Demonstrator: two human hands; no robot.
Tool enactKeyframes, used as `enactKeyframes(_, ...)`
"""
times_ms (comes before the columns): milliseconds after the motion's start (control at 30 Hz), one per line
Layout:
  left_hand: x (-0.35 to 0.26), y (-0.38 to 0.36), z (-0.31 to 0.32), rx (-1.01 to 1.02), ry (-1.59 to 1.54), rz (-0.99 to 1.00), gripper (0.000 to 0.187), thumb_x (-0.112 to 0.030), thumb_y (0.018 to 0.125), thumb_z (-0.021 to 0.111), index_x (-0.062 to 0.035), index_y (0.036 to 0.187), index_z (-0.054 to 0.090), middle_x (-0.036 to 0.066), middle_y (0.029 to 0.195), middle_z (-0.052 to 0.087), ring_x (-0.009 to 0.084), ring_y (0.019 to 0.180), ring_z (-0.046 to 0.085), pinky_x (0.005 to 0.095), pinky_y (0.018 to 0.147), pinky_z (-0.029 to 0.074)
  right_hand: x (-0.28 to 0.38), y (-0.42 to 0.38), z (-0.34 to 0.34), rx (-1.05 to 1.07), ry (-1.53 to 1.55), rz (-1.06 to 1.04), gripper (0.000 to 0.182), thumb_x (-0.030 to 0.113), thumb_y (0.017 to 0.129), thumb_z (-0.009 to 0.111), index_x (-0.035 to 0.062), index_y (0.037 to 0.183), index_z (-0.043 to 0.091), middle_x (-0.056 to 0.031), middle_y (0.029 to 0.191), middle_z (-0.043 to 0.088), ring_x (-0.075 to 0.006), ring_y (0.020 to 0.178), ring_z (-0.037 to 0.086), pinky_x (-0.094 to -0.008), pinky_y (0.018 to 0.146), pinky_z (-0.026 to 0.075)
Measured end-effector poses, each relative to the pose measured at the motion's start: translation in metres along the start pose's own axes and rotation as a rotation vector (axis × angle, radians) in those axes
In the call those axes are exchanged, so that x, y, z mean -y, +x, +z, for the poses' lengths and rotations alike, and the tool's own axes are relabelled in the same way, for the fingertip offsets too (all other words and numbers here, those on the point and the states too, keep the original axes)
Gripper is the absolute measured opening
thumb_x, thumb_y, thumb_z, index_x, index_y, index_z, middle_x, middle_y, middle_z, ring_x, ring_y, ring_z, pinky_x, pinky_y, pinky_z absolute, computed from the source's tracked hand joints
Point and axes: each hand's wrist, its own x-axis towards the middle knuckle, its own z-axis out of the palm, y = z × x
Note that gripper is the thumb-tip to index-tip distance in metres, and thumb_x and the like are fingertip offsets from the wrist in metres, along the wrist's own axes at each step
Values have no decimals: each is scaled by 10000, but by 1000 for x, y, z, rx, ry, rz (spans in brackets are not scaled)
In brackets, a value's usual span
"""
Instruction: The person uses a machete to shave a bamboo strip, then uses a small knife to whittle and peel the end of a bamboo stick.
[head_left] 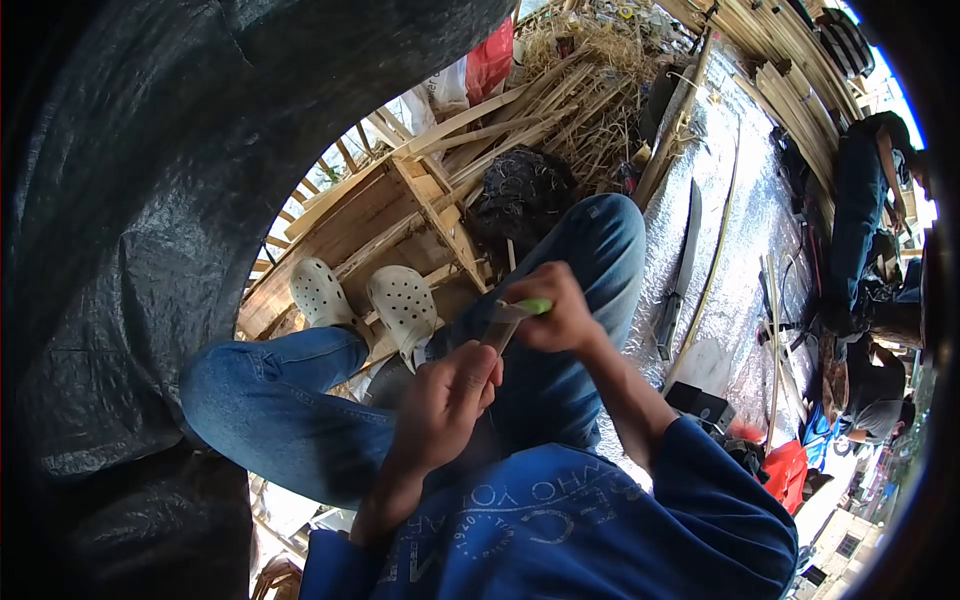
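My left hand (447, 398) is closed around a pale strip of wood or bamboo (498, 336), whose upper end sticks out past the thumb. Above it, my right hand (562, 312) grips a knife by its bright green handle (538, 306). The short blade (508, 312) lies against or just over the strip's end; exact contact cannot be made out. Both hands are between my bent knees in blue jeans (290, 400). My palms hide the lower part of the strip and most of the handle.
A wooden frame (425, 200) is under my pale clogs (402, 303). Split strips and shavings (575, 110) lie ahead. On the silvery sheet (720, 180) at right rest a long machete-like blade (688, 250) and a black box (700, 402). Black tarp (150, 250) hangs left; other people (860, 210) are at far right.
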Motion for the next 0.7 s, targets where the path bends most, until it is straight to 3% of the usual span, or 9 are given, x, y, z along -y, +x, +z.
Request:
enactKeyframes(167, 2, -1, -4, -8, -90, -54, 343, -310, 986, 409, -52, 789, 516, -50, 547, 386, 21, 487, 347, 193, 450, 272, -11, 1, 10, -54, 50, 76, 123, 62, 662, 643, 54, 621, 528, -41, 488, 472, -148, 375, 454, -297, 383, 335)
enactKeyframes(233, 3, -4, -4, 29, -118, -59, 342, -312, 985, 411, -50, 793, 518, -49, 550, 387, 20, 490, 347, 191, 450, 271, 9, 3, -2, -47, 1044, 891, 209, 59, 692, 630, 91, 598, 446, 20, 476, 368, -76, 389, 362, -246, 357, 242)
enactKeyframes(300, 6, -5, -4, 13, -113, -37, 342, -319, 982, 417, -50, 800, 524, -48, 551, 389, 18, 492, 348, 186, 448, 270, 18, -4, -10, -10, 1148, 927, 151, 68, 720, 570, 102, 703, 425, 52, 542, 301, -35, 438, 286, -199, 359, 181)
enactKeyframes(367, 4, -5, -6, 17, -129, -35, 340, -317, 982, 419, -49, 804, 526, -47, 551, 392, 17, 493, 350, 183, 447, 269, 16, -10, -14, 70, 1696, 854, 141, 67, 778, 500, 78, 909, 448, 28, 630, 374, -46, 473, 316, -185, 382, 235)
enactKeyframes(400, 3, -5, -5, 18, -138, -41, 337, -316, 982, 420, -48, 809, 529, -47, 552, 395, 16, 494, 351, 180, 447, 268, 19, -14, -19, 35, 1716, 832, 170, 75, 780, 456, 72, 950, 436, 14, 670, 370, -55, 482, 286, -182, 395, 259)
enactKeyframes(433, 4, -5, -2, -11, -112, 7, 358, -343, 980, 414, -42, 809, 506, -43, 520, 370, 7, 431, 296, 171, 389, 226, 28, -18, -30, -76, 1676, 895, 191, 91, 829, 460, 50, 1015, 467, -7, 675, 407, -76, 491, 350, -193, 407, 283)
enactKeyframes(500, 4, -5, -2, -16, -113, 25, 350, -335, 977, 426, -40, 810, 510, -37, 512, 376, 9, 417, 300, 174, 379, 222, 52, -30, -57, -286, 916, 967, 225, 145, 910, 438, 22, 1091, 495, -33, 705, 438, -94, 494, 409, -222, 409, 358)
enactKeyframes(567, -1, -6, 0, -60, -112, -29, 329, -290, 979, 426, -52, 773, 524, -53, 503, 349, 14, 437, 282, 186, 412, 199, 68, -55, -89, -247, 260, 919, 275, 221, 979, 401, 13, 1101, 533, -37, 745, 491, -105, 544, 497, -246, 448, 428)
enactKeyframes(700, -2, -6, 5, -96, -112, 0, 334, -300, 976, 430, -44, 773, 496, -51, 490, 329, 11, 413, 276, 180, 387, 193, 94, -119, -131, -212, -439, 1225, 233, 217, 942, 474, 5, 1017, 537, -100, 676, 593, -197, 595, 588, -355, 562, 475)
